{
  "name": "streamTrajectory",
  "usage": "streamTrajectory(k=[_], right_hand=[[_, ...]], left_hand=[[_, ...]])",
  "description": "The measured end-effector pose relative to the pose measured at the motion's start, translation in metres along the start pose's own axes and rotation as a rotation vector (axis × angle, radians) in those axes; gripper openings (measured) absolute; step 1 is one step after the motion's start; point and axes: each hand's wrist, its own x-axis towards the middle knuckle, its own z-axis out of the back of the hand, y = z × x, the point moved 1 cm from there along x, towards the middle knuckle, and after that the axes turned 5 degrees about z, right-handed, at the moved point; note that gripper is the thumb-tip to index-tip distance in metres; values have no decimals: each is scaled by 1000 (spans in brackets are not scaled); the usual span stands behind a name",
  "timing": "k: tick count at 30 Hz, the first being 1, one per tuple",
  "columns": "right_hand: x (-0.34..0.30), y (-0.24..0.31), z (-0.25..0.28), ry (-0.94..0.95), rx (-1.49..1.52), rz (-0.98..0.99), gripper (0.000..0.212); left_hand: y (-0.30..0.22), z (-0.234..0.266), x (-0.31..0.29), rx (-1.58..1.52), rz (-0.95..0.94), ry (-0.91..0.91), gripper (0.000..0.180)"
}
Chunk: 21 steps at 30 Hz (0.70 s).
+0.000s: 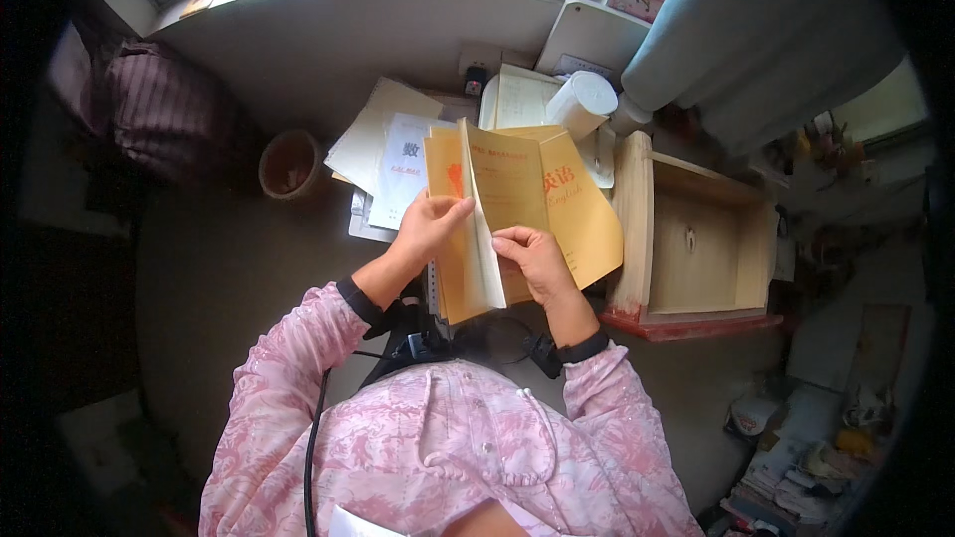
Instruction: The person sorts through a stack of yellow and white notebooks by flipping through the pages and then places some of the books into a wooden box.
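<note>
Pink patterned sleeves fill the bottom of the frame as we hold a stack of yellow booklets (517, 209) at centre.

Our left hand (430, 229) curls its fingers over the stack's left edge, thumb on the cover; our right hand (532, 257) pinches the lower edge of one raised booklet, fingers closed on the paper. Behind the stack, white papers (383, 149) fan toward upper left. Just right stands an open wooden box (696, 249), its side almost touching the booklets. A brown bowl (290, 164) sits at left on grey floor (219, 278), which gives open room at lower left.
</note>
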Motion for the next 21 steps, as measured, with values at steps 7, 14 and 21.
streamTrajectory(k=[7, 14, 21], right_hand=[[5, -16, 8, -3, 121, -151, 13], [10, -19, -19, -229, -815, 405, 28], [6, -5, -34, -244, -1062, 458, 27]], left_hand=[[2, 1, 1, 136, -114, -29, 30], [13, 1, 10, 191, -134, -39, 22], [25, 1, 18, 182, -193, -30, 16]])
